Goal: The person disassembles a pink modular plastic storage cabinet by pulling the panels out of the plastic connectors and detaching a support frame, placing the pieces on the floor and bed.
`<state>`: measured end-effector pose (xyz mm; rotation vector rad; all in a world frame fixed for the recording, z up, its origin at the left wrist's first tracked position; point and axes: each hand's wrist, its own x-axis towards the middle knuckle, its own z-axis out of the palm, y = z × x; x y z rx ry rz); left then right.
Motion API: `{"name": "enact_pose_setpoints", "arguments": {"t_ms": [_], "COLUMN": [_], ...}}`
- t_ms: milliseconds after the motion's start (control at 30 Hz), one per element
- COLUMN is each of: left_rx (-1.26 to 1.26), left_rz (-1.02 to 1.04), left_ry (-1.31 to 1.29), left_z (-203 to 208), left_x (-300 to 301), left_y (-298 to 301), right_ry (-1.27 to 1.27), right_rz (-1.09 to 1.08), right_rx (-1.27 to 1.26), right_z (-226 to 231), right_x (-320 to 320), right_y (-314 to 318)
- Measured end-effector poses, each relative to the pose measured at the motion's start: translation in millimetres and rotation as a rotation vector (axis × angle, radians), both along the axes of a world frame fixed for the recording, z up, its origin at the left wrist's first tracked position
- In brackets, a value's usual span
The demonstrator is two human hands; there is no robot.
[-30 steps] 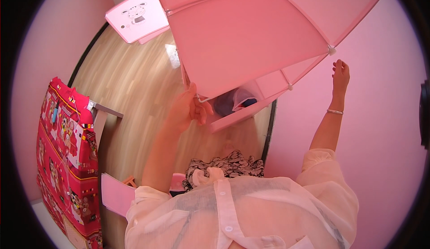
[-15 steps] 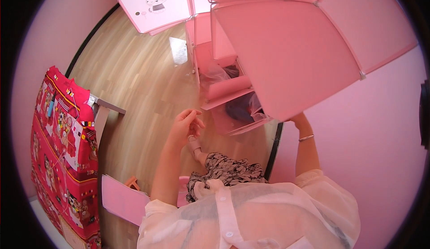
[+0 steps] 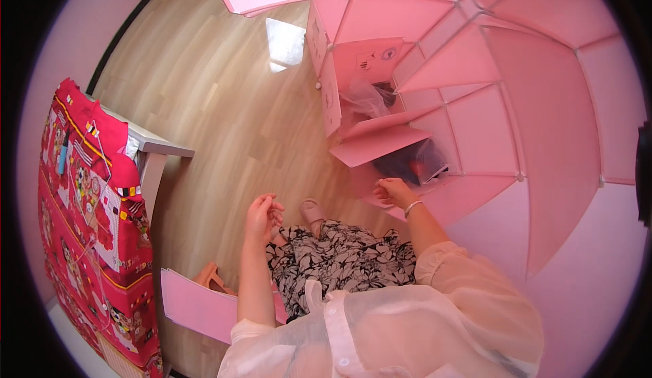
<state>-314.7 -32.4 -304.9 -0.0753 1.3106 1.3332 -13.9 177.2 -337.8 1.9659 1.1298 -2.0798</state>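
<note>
My left hand (image 3: 263, 219) is raised over the floor with loosely bent fingers, holding nothing. My right hand (image 3: 395, 192) hovers in front of the lower part of a pink cube cabinet (image 3: 482, 130), its fingers loosely curled and nothing visible in them. Beyond that hand, a dark bundle in a clear plastic bag (image 3: 429, 162) sits in a low compartment. A pink flap (image 3: 380, 147) sticks out just above it. Another clear bag (image 3: 367, 99) lies in the compartment farther along. At the right, a large darker pink door panel (image 3: 560, 116) stands swung away from the compartments.
A table with a red patterned cloth (image 3: 95, 208) stands at the left. Flat pink panels (image 3: 197, 303) lean near an orange-brown object (image 3: 214, 276) by my left arm. A white sheet or light patch (image 3: 285, 42) is on the wooden floor (image 3: 217, 113). Pink walls are at both sides.
My right hand has left the edge of the large pink panel and come inward. That panel has swung right, uncovering the compartments. My left hand is lower, and the view has shifted.
</note>
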Motion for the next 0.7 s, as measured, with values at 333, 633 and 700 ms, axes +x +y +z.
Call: {"name": "enact_pose_setpoints", "arguments": {"t_ms": [333, 633, 700], "left_rx": [-0.133, -0.194, -0.185], "left_rz": [0.1, -0.156, -0.287], "left_ry": [-0.011, 0.012, -0.012], "left_z": [-115.4, -121.9, -119.8], "left_x": [-57.9, -56.2, -43.1], "left_y": [-11.8, 70.2, 101.0], "right_ry": [-0.167, -0.214, -0.718], "right_rz": [-0.623, -0.837, -0.424], "right_rx": [-0.069, 0.297, 0.798], "right_z": [-194.0, -255.8, -274.2], "right_x": [-38.8, -29.5, 42.1], "right_y": [40.7, 103.6, 111.5]}}
